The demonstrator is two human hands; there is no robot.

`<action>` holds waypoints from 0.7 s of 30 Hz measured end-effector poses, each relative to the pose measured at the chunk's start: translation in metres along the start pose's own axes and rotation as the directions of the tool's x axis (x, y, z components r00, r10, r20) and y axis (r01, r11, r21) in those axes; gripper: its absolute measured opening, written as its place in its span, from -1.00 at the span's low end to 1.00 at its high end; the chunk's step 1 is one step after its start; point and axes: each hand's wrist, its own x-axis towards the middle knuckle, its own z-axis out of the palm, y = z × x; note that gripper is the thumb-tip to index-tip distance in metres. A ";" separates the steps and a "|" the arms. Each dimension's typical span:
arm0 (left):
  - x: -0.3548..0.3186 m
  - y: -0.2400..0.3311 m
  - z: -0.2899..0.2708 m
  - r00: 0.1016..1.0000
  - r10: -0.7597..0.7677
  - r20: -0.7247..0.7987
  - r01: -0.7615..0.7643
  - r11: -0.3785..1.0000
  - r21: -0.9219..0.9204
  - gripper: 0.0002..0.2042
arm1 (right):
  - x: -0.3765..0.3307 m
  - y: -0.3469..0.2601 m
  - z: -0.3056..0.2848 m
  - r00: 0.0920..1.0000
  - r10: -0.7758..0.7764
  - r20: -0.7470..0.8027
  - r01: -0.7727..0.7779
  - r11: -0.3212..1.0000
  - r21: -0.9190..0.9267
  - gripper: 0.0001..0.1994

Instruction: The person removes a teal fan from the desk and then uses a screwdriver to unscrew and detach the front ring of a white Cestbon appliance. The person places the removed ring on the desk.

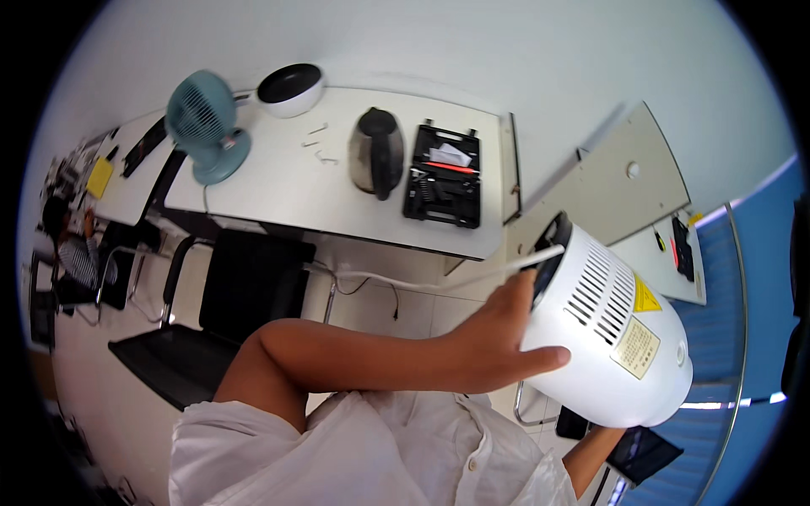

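A white, rounded electrical appliance hangs tilted in the air at the right, with vent slots, a yellow warning triangle and a pale label on its side. My left hand grips its near left edge, thumb lying along the white shell and the other fingers partly hidden behind it. From the appliance's dark end a pale power cord runs leftward past my hand, and a plug dangles over the floor. My right forearm reaches up under the appliance, which hides the right hand and its fingers.
On the white table stand a teal fan, a white bowl-shaped pan, a kettle, several hex keys and an open black tool case. A black chair stands in front. Another person sits far left.
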 end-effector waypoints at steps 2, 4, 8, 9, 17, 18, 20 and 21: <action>0.028 -0.004 0.033 0.995 0.022 0.100 -0.009 0.991 -0.135 -0.08 | -0.010 -0.030 -0.038 0.993 -0.043 -0.108 0.042 0.999 -0.012 -0.47; 0.057 -0.017 0.060 0.983 -0.036 0.182 0.061 0.989 -0.134 -0.17 | -0.023 -0.056 -0.075 0.972 -0.090 -0.217 0.087 0.996 -0.021 -0.47; 0.116 -0.063 0.118 0.932 -0.306 0.195 0.352 0.893 -0.280 -0.40 | -0.032 -0.088 -0.128 0.921 -0.112 -0.372 0.129 0.991 0.019 -0.46; 0.131 -0.072 0.134 0.922 -0.345 0.175 0.385 0.869 -0.312 -0.43 | -0.030 -0.097 -0.140 0.912 -0.118 -0.393 0.142 0.989 0.032 -0.46; 0.214 -0.124 0.261 0.878 -0.421 0.228 0.478 0.798 -0.366 -0.55 | 0.002 -0.173 -0.232 0.901 -0.372 -0.224 0.342 0.925 -0.164 -0.42; 0.223 -0.120 0.272 0.878 -0.410 0.246 0.476 0.800 -0.365 -0.55 | 0.007 -0.183 -0.237 0.891 -0.389 -0.233 0.357 0.918 -0.170 -0.42; 0.247 -0.116 0.292 0.875 -0.396 0.278 0.471 0.827 -0.307 -0.54 | 0.020 -0.203 -0.241 0.874 -0.432 -0.220 0.405 0.900 -0.158 -0.41; 0.260 -0.113 0.300 0.876 -0.389 0.287 0.465 0.840 -0.279 -0.54 | 0.030 -0.212 -0.242 0.868 -0.450 -0.208 0.427 0.892 -0.148 -0.39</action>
